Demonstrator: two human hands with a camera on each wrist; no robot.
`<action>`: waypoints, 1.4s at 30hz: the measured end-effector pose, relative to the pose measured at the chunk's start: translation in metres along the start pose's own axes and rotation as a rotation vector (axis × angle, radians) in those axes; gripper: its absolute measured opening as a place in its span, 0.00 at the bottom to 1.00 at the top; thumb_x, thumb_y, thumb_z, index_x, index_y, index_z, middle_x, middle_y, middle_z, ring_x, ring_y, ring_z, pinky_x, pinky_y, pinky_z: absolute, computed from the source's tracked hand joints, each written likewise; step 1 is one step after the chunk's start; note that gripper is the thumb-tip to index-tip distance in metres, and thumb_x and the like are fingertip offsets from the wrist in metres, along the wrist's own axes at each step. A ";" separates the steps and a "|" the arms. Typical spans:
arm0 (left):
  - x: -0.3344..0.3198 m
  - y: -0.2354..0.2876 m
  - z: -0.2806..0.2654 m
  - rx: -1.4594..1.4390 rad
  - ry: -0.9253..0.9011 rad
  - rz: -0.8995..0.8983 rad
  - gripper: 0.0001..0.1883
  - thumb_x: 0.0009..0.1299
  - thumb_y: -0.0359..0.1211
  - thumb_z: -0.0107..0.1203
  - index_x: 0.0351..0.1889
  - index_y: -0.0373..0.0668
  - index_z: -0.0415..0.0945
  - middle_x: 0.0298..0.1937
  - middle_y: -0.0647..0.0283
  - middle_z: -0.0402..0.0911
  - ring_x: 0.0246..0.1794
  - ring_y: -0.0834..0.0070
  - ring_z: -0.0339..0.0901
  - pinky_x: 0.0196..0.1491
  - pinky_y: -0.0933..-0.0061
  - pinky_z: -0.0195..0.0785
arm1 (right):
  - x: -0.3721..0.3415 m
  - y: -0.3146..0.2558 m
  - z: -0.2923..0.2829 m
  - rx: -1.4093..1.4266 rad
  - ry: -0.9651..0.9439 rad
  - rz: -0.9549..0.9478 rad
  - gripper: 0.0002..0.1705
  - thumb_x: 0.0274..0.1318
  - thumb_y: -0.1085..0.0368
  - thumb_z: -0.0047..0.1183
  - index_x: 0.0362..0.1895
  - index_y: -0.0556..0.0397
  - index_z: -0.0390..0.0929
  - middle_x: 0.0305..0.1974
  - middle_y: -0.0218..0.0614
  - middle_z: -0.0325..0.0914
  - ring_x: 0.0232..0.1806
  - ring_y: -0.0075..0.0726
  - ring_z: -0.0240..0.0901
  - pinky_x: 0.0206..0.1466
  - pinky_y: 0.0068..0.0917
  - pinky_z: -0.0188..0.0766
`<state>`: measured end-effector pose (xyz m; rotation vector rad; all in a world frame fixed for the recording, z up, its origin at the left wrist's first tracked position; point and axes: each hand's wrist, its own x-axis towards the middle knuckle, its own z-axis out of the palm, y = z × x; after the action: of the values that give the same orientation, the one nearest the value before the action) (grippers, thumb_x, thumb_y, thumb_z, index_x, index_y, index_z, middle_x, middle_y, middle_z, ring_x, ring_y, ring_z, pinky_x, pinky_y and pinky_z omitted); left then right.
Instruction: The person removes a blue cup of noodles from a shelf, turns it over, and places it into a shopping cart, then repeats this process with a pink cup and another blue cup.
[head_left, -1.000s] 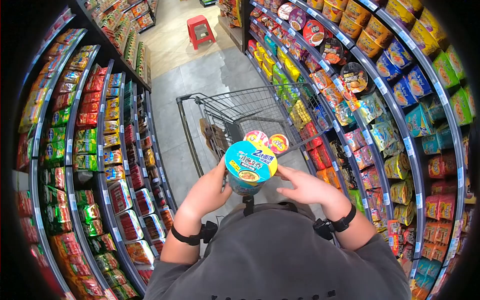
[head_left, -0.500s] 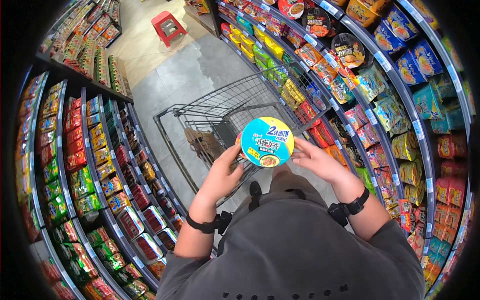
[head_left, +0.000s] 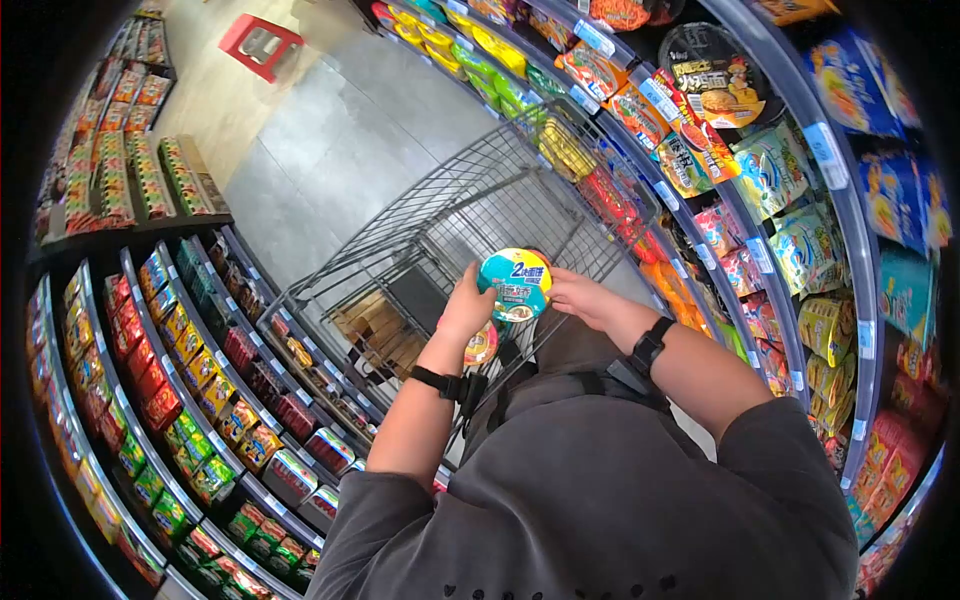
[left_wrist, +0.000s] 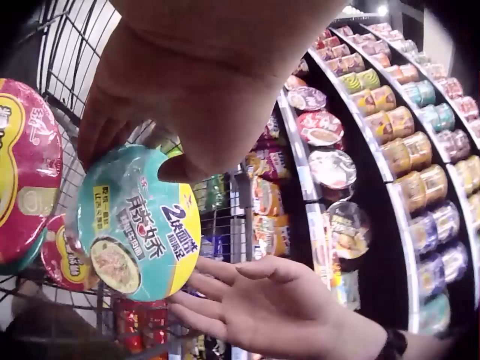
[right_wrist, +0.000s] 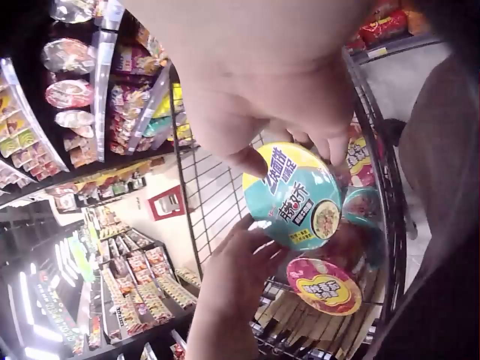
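A teal and yellow instant noodle bowl (head_left: pixel 515 285) is held over the shopping cart (head_left: pixel 440 215), its printed lid turned up in the head view. My left hand (head_left: pixel 468 308) grips its left side, with the thumb at the lid's edge and the fingers round the wall in the left wrist view. On the opposite side is my right hand (left_wrist: pixel 262 304), its fingers extended against the bowl and its thumb apart from the lid. Below, in the cart, lie a pink-lidded noodle bowl (right_wrist: pixel 324 286) and other noodle bowls, partly covered by my arms and the held bowl.
Shelves of packaged noodles (head_left: pixel 200 350) line the left side, and more bowls and packets (head_left: pixel 715 75) fill the right shelves close by my elbow. A brown slatted piece (head_left: pixel 375 335) sits at the cart's near end. Farther up the aisle stands a red stool (head_left: pixel 260 45).
The teal noodle bowl has been lowered away from the head camera, both hands moving with it. The head view has turned, so the stool and cart appear farther left.
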<state>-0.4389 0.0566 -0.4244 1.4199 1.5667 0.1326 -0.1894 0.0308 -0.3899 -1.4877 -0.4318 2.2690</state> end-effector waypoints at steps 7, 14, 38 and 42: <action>0.048 -0.001 0.026 0.210 -0.205 -0.153 0.35 0.71 0.41 0.56 0.73 0.32 0.64 0.63 0.32 0.76 0.64 0.40 0.76 0.67 0.51 0.70 | 0.061 0.033 -0.029 -0.067 0.083 0.170 0.34 0.61 0.58 0.56 0.71 0.46 0.67 0.69 0.31 0.69 0.73 0.33 0.59 0.75 0.42 0.52; 0.065 -0.019 0.047 0.226 -0.271 -0.184 0.35 0.71 0.41 0.57 0.72 0.31 0.64 0.61 0.32 0.78 0.64 0.41 0.77 0.66 0.51 0.70 | 0.079 0.022 -0.026 -0.029 0.271 0.235 0.30 0.61 0.64 0.52 0.67 0.60 0.68 0.60 0.45 0.75 0.65 0.40 0.68 0.67 0.37 0.62; 0.032 -0.003 -0.007 0.022 -0.116 -0.038 0.31 0.73 0.32 0.53 0.75 0.35 0.64 0.67 0.39 0.77 0.68 0.51 0.76 0.68 0.58 0.70 | 0.063 0.005 -0.026 0.004 0.204 0.039 0.25 0.64 0.62 0.54 0.63 0.55 0.73 0.57 0.35 0.78 0.62 0.34 0.71 0.67 0.34 0.61; -0.028 0.009 -0.051 -0.028 0.023 0.097 0.27 0.74 0.29 0.53 0.72 0.34 0.67 0.66 0.44 0.79 0.68 0.54 0.77 0.69 0.59 0.69 | 0.030 -0.008 -0.010 0.061 0.236 -0.045 0.31 0.67 0.62 0.53 0.72 0.56 0.64 0.60 0.40 0.77 0.64 0.36 0.73 0.68 0.37 0.66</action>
<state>-0.4723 0.0624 -0.3765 1.4775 1.5091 0.2289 -0.1893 0.0522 -0.4141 -1.6711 -0.3200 2.0221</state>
